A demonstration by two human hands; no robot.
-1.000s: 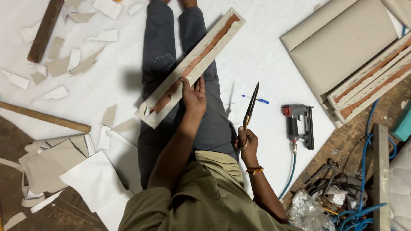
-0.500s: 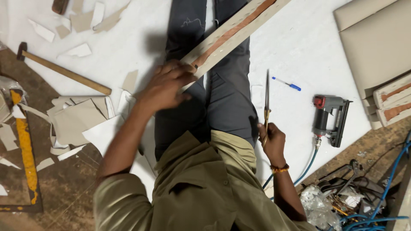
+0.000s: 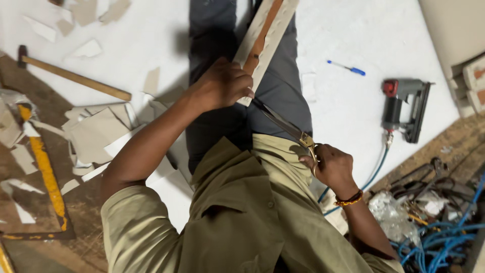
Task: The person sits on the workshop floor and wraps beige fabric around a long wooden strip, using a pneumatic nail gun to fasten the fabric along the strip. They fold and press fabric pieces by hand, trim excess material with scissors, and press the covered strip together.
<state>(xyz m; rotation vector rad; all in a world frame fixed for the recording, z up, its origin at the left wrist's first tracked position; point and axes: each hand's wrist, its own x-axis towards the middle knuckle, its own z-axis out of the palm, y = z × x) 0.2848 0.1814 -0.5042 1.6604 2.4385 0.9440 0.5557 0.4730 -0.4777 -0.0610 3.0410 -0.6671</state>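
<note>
The long scissors (image 3: 283,124), upright a second ago, now tip toward the cream padded strip's (image 3: 262,43) near end; right hand (image 3: 331,164) grips their handles, left hand (image 3: 222,83) clamps the strip over the lap.

You have one view only, from the camera on your head; it looks steeply down over your chest and lap, close above both arms, the floor (image 3: 364,30) beyond.

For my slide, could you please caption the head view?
Left hand grips padded strip; right hand brings scissors to it.
</note>
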